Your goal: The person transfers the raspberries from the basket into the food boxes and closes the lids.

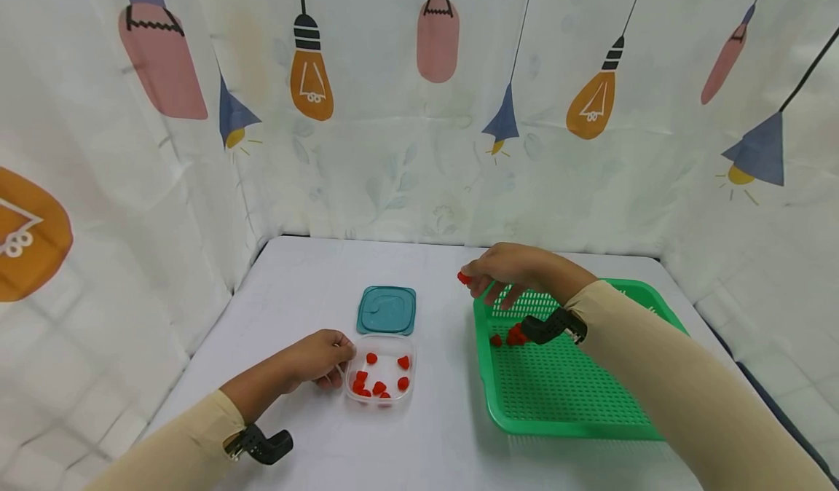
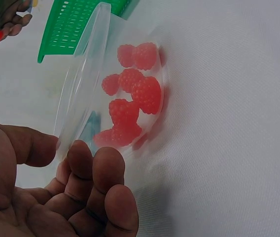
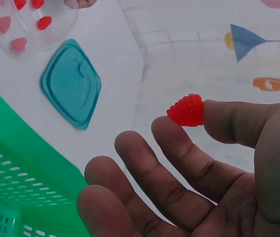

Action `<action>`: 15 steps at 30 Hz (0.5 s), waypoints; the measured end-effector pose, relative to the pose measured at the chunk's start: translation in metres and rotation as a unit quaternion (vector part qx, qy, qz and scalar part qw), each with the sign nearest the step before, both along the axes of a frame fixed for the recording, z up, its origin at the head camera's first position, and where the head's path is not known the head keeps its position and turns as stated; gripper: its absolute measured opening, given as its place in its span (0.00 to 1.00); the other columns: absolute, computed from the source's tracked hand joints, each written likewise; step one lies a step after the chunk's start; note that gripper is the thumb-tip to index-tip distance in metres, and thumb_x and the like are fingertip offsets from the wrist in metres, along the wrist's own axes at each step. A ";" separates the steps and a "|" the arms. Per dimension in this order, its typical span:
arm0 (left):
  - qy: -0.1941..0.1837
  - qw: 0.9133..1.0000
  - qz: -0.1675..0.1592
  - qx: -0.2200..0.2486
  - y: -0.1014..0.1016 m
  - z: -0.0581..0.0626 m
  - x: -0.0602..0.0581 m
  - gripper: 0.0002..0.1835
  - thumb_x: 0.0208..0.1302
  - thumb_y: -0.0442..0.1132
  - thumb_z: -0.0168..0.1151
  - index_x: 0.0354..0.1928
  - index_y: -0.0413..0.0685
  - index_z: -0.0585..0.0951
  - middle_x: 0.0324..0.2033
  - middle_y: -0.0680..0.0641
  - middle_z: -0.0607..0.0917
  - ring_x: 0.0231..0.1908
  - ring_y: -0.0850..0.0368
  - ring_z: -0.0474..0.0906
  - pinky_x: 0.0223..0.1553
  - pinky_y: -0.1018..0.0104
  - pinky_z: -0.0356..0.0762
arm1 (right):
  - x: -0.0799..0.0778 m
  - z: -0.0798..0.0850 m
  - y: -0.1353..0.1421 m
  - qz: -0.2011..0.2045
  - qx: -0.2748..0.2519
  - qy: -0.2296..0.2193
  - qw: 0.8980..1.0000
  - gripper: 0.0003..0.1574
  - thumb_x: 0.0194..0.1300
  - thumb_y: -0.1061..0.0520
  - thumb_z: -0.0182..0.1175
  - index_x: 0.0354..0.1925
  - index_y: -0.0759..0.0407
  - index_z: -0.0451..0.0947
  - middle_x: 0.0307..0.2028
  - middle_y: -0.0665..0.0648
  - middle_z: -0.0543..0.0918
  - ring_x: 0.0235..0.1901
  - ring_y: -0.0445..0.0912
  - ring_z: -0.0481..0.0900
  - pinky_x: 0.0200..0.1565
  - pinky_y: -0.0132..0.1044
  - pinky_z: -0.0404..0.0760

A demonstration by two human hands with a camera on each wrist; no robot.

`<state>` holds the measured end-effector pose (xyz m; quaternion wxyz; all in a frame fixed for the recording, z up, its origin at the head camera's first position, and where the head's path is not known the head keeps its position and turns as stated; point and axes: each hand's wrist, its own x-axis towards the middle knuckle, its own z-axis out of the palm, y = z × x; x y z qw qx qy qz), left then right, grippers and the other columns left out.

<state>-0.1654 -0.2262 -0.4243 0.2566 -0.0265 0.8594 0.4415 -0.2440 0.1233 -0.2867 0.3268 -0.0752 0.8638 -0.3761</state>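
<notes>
While the left hand (image 1: 317, 360) pinches the left rim of a clear plastic tub (image 1: 388, 371) between thumb and fingers, the right hand (image 1: 507, 269) holds up a single red raspberry (image 1: 464, 277), gripped between thumb and index fingertip with the other fingers loosely bent and apart. In the head view, that raspberry sits right of centre, just left of the upper left corner of a green basket (image 1: 570, 393). The tub lies on a white bench (image 1: 448, 411), a little left of the frame's middle and in its lower half; several loose raspberries (image 1: 379, 388) are scattered across its bottom. Just above the tub in the frame lies a teal lid (image 1: 387, 310), square with rounded corners. The basket, with slotted sides, fills much of the lower right, and a small cluster of red berries (image 1: 515, 335) rests toward its upper left, partly hidden by the dark device (image 1: 557, 325) on the right wrist. Both arms wear beige sleeves (image 1: 655, 367). Behind the bench hangs a pale cloth (image 1: 387, 163) printed with orange bulbs, blue lampshades and pink lamps.
</notes>
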 end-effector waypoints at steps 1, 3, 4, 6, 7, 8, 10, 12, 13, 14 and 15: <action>-0.001 1.000 0.000 0.000 0.000 0.000 0.000 0.08 0.75 0.39 0.56 0.44 0.40 0.78 0.33 0.43 0.80 0.29 0.49 0.79 0.32 0.61 0.79 | 0.000 0.000 -0.002 0.000 -0.001 0.000 1.000 0.24 0.74 0.41 0.57 0.46 0.61 0.84 0.47 0.60 0.86 0.47 0.57 0.85 0.41 0.47 0.86; 0.001 1.000 -0.003 -0.002 0.000 0.001 0.000 0.09 0.76 0.39 0.56 0.44 0.40 0.78 0.33 0.43 0.80 0.29 0.49 0.79 0.32 0.61 0.79 | 0.000 0.001 -0.005 0.002 -0.001 -0.001 1.000 0.24 0.74 0.41 0.58 0.47 0.61 0.84 0.47 0.60 0.86 0.47 0.57 0.85 0.41 0.47 0.86; 0.000 1.000 -0.001 -0.002 0.000 0.001 0.000 0.08 0.75 0.39 0.56 0.44 0.40 0.78 0.33 0.43 0.80 0.29 0.49 0.79 0.32 0.61 0.79 | 0.000 0.001 -0.007 0.003 -0.002 -0.002 1.000 0.25 0.74 0.41 0.58 0.47 0.61 0.84 0.46 0.59 0.86 0.47 0.57 0.85 0.42 0.47 0.86; 0.001 1.000 -0.002 -0.002 0.000 0.001 -0.001 0.08 0.76 0.40 0.56 0.44 0.40 0.78 0.33 0.43 0.80 0.30 0.49 0.79 0.32 0.60 0.79 | 0.000 0.001 -0.011 0.005 -0.004 -0.003 1.000 0.25 0.74 0.41 0.58 0.47 0.62 0.83 0.46 0.59 0.86 0.46 0.57 0.85 0.42 0.48 0.86; 0.001 1.000 -0.002 -0.002 0.000 0.001 -0.001 0.09 0.76 0.40 0.56 0.44 0.40 0.78 0.33 0.43 0.80 0.30 0.49 0.79 0.32 0.60 0.79 | 0.000 0.001 -0.013 0.007 -0.005 -0.003 1.000 0.25 0.74 0.41 0.58 0.47 0.62 0.83 0.46 0.58 0.86 0.46 0.57 0.85 0.43 0.48 0.86; 0.001 1.000 -0.003 -0.002 0.000 0.001 -0.001 0.09 0.76 0.40 0.56 0.44 0.40 0.78 0.34 0.43 0.80 0.30 0.49 0.79 0.32 0.60 0.79 | 0.000 0.002 -0.015 0.007 -0.006 -0.004 1.000 0.25 0.74 0.41 0.58 0.47 0.62 0.83 0.46 0.58 0.86 0.46 0.56 0.85 0.43 0.48 0.85; 0.000 1.000 -0.002 -0.002 0.000 0.001 -0.001 0.09 0.76 0.40 0.56 0.44 0.40 0.78 0.34 0.43 0.80 0.30 0.49 0.79 0.32 0.60 0.79 | 0.000 0.002 -0.019 0.007 -0.007 -0.007 1.000 0.25 0.74 0.41 0.58 0.46 0.62 0.84 0.46 0.58 0.86 0.45 0.56 0.86 0.43 0.48 0.85; 0.000 1.000 -0.003 -0.004 0.000 0.001 -0.001 0.09 0.76 0.40 0.56 0.44 0.40 0.78 0.34 0.43 0.80 0.30 0.49 0.79 0.32 0.61 0.79 | 0.000 0.002 -0.024 0.008 -0.010 -0.008 1.000 0.24 0.74 0.41 0.58 0.46 0.61 0.84 0.46 0.58 0.86 0.44 0.55 0.86 0.43 0.48 0.85; -0.001 1.000 -0.002 -0.004 0.000 0.001 -0.001 0.09 0.76 0.40 0.56 0.44 0.40 0.78 0.34 0.43 0.80 0.30 0.49 0.79 0.32 0.61 0.79 | 0.000 0.002 -0.026 0.011 -0.011 -0.008 1.000 0.24 0.74 0.41 0.58 0.46 0.60 0.84 0.46 0.58 0.86 0.44 0.54 0.86 0.43 0.48 0.86; -0.002 1.000 -0.003 -0.004 0.000 0.001 -0.001 0.09 0.76 0.40 0.56 0.44 0.40 0.78 0.34 0.43 0.80 0.30 0.49 0.79 0.32 0.61 0.79 | 0.000 0.002 -0.028 0.012 -0.012 -0.008 1.000 0.24 0.74 0.41 0.58 0.46 0.60 0.84 0.47 0.58 0.86 0.44 0.54 0.86 0.43 0.47 0.85; -0.002 1.000 -0.003 -0.004 0.000 0.001 -0.001 0.09 0.76 0.40 0.56 0.44 0.40 0.78 0.34 0.43 0.80 0.30 0.49 0.79 0.32 0.61 0.79 | 0.000 0.003 -0.030 0.015 -0.013 -0.008 1.000 0.23 0.74 0.41 0.58 0.47 0.59 0.84 0.47 0.59 0.86 0.44 0.54 0.86 0.43 0.47 0.85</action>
